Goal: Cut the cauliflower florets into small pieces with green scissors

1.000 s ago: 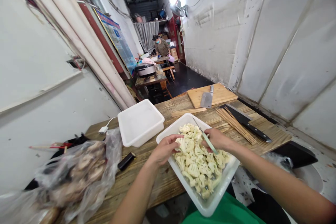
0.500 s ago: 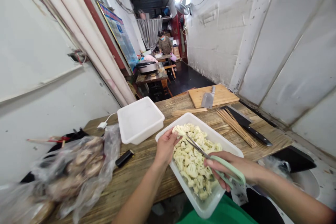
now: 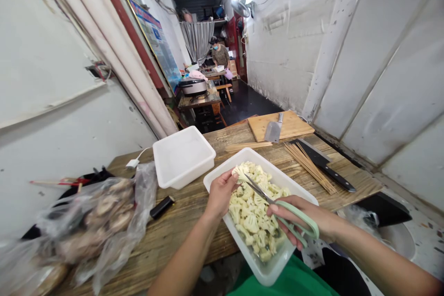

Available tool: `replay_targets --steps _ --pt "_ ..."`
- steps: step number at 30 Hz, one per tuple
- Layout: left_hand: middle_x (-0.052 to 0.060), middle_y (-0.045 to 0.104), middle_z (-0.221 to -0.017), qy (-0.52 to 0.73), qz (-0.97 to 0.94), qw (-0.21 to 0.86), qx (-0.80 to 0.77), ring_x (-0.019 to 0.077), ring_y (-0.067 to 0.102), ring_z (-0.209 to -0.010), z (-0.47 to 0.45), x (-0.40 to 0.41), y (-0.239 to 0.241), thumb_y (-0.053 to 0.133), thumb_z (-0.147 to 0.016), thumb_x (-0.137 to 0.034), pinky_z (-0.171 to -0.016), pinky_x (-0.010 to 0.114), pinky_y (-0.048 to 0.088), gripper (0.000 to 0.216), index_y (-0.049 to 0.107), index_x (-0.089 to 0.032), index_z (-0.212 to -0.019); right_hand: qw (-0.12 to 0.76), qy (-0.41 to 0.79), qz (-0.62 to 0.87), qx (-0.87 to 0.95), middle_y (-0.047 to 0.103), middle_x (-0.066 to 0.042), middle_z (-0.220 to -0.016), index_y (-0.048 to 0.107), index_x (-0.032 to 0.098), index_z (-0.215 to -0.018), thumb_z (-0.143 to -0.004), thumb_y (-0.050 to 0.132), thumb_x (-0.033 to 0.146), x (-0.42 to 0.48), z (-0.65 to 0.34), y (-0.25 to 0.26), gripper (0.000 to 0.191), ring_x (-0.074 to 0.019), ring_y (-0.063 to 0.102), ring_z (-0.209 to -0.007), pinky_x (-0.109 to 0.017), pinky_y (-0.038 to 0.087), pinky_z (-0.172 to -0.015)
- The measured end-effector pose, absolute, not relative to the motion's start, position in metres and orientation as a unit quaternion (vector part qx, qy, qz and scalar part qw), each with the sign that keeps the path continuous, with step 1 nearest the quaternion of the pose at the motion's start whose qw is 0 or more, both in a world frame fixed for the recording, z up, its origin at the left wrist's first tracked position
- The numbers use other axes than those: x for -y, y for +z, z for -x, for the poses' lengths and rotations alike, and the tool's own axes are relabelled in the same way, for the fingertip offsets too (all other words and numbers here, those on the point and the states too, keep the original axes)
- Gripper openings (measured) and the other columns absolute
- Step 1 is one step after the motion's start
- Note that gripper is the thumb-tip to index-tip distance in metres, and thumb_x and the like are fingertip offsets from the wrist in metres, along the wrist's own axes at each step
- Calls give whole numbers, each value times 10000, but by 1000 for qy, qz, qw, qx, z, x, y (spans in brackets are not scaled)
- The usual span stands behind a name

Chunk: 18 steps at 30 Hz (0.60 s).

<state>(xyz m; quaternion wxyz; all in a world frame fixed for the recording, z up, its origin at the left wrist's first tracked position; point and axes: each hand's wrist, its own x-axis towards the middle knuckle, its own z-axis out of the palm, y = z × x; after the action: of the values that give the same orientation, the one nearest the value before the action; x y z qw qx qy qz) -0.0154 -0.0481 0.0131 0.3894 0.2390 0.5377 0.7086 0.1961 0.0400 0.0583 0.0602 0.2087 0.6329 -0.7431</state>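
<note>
My left hand (image 3: 222,193) pinches a pale cauliflower floret (image 3: 243,172) over the upper left part of a white plastic tray (image 3: 231,233). Scissors (image 3: 294,219) with light green handles are in my right hand (image 3: 303,215), fingers through the loops. Their blades stand a little apart and point up and left, tips close to the held floret. Cut cauliflower pieces (image 3: 255,222) fill much of the tray, which juts over the near edge of the wooden table (image 3: 176,240).
Left of the tray are a white bin (image 3: 183,159), a black cylinder (image 3: 162,207) and a plastic bag of mushrooms (image 3: 107,215). To the right lie skewers (image 3: 308,166), a black-handled knife (image 3: 326,169), and a cleaver (image 3: 273,129) on a cutting board (image 3: 294,125). A person (image 3: 220,54) stands far back.
The floret and scissors have shifted slightly, both hands keeping their holds. The view has moved a little. In the back, the person stands more upright, and a white container near them has shifted.
</note>
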Motion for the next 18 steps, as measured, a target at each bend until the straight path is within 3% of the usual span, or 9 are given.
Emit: replay_targets --steps 9,18 --pt "62 710 -1081 681 -302 378 -550 221 651 -961 10 51 8 669 -778 -407 -890 338 487 452 656 -184 -1171 40 -757 -233 -609 511 46 -590 541 164 -872 -733 591 693 -37 -194 64 550 -77 478 -366 -185 380 -341" --pt "52 701 -1110 632 -358 347 -594 254 583 -1117 12 56 9 627 -810 -416 -989 357 428 439 655 -189 -1184 89 -687 -270 -669 478 48 -389 457 183 -688 -797 550 639 -33 -198 60 478 -94 456 -298 -160 324 -283"
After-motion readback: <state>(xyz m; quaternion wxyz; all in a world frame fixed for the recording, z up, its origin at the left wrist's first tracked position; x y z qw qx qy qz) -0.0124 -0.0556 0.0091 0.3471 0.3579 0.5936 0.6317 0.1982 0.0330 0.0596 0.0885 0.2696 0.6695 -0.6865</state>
